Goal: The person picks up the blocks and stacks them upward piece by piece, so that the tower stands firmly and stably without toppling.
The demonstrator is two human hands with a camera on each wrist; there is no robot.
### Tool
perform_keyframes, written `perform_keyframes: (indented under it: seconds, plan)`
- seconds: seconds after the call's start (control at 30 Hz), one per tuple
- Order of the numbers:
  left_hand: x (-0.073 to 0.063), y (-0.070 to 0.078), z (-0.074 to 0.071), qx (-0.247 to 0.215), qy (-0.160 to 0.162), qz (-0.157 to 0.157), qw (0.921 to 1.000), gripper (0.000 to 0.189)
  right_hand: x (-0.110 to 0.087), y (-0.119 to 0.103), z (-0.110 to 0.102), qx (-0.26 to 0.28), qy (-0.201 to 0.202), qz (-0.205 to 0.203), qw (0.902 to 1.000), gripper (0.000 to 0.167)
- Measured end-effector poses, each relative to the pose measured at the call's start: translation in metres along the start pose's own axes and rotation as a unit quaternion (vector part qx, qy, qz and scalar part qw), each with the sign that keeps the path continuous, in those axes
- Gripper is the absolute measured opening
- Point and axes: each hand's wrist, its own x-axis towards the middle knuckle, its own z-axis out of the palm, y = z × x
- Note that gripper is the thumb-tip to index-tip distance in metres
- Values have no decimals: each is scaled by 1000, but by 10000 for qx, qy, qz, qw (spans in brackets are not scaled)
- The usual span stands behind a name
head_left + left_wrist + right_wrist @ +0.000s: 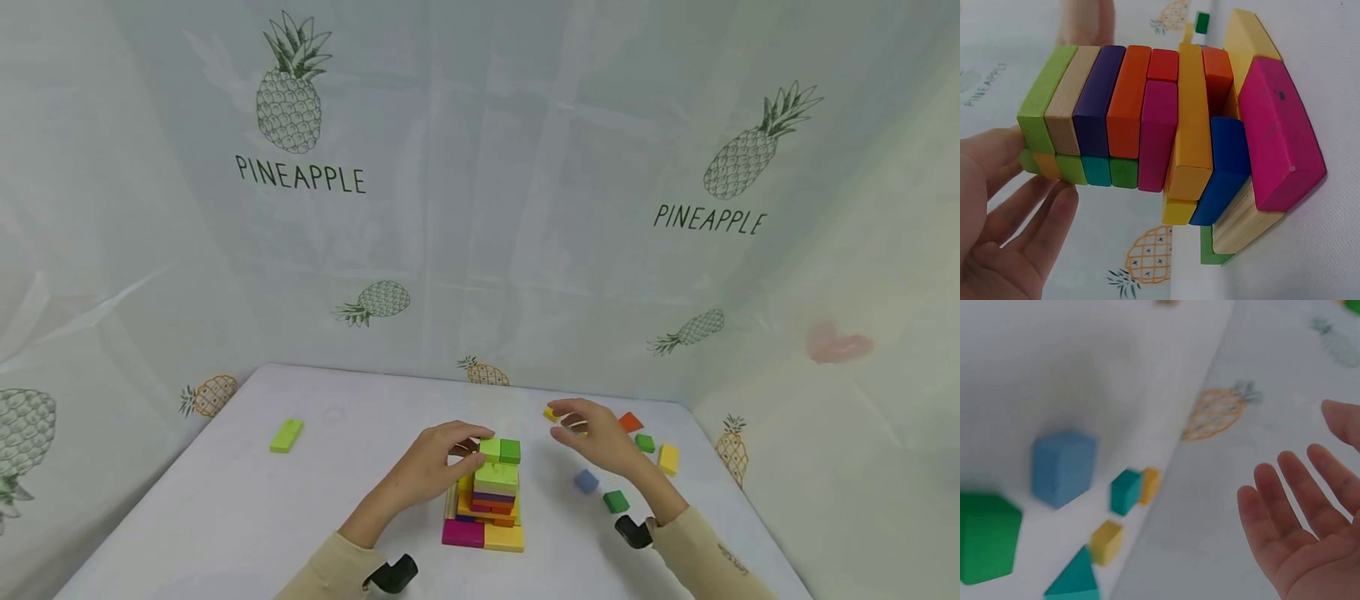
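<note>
A tower of coloured blocks (495, 477) stands in the middle of the table, with two green cubes (500, 451) at its top. My left hand (438, 454) is at the tower's upper left side, fingertips right at the top blocks. Seen from the left wrist, its fingers (1054, 212) lie loosely bent beside the light green block (1047, 100). My right hand (596, 433) hovers to the right of the tower, over loose blocks. Its fingers are spread and relaxed with nothing between them, as the palm (1322, 569) in the right wrist view shows.
Right of the tower lie a blue cube (587, 481), a green block (616, 502), a yellow block (668, 459) and a red-orange piece (630, 422). Far left is a light green block (287, 436). A pineapple-print curtain (480, 208) hangs behind the table.
</note>
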Motion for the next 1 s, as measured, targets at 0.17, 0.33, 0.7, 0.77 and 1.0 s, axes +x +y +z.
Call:
perform_keyframes:
  seconds: [0.17, 0.33, 0.7, 0.77, 1.0]
  plan:
    - [-2, -2, -4, -15, -175, -7, 9998, 38, 17, 37, 6, -476, -191, 539, 9972, 43]
    - [-4, -2, -8, -34, -479, -34, 9988, 48, 32, 65, 16, -686, -327, 928, 9928, 44]
    - [-2, -4, -7, -10, -710, -88, 9974, 73, 48, 82, 35, -901, -468, 1648, 9811, 47]
    - [-2, -5, -6, 26, -714, -94, 9974, 74, 49, 83, 37, -978, -489, 1680, 9797, 46]
    - [-2, -6, -4, 46, -654, -67, 9978, 73, 51, 84, 41, -1078, -391, 1635, 9798, 39]
